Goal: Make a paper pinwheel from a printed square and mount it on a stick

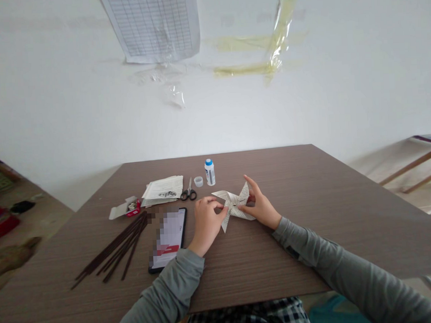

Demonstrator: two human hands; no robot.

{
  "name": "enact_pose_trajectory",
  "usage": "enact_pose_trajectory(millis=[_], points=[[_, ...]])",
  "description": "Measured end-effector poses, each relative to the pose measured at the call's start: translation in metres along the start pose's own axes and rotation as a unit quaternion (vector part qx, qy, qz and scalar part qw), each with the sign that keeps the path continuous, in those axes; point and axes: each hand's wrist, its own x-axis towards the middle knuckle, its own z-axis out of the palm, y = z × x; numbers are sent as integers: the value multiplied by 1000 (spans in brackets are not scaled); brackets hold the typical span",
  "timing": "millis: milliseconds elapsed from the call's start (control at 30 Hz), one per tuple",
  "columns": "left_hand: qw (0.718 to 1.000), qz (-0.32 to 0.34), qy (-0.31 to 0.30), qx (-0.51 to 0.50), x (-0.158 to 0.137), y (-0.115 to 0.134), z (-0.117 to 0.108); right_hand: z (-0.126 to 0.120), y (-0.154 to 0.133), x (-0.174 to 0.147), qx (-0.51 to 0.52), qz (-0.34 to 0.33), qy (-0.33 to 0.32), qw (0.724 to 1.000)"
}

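Observation:
A paper pinwheel (234,199) folded from printed pages is held just above the table, a small shiny pin head (234,205) at its centre. My left hand (208,221) pinches its left side between thumb and fingers. On the other side, my right hand (262,208) grips it with the thumb close to the centre, the index finger stretched upward. What lies behind the pinwheel is hidden. Beyond it stand a white glue bottle (210,173) with a blue cap and a small clear cup (199,181). Black-handled scissors (188,194) lie left of the cup.
On the wooden table (332,213), a stack of printed paper (163,190) lies at the back left. Nearby are a small open red-and-white box (132,207), several thin brown sticks (114,247) and a phone (169,242). A wall (252,112) borders the table's far edge.

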Motion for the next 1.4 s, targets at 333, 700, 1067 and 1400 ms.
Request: enact_pose_trajectory(millis=[333,700,1067,1400], points=[[998,20,-4,61,-2,-1,-1,-2,1,3,5,45,15,999],[996,24,-4,83,-4,2,-4,-2,4,5,-4,60,23,998],[994,35,-5,99,-5,1,-6,-3,9,6,-12,62,49,997],[994,23,-20,107,-5,5,-9,-10,-1,3,-159,-63,-3,985]])
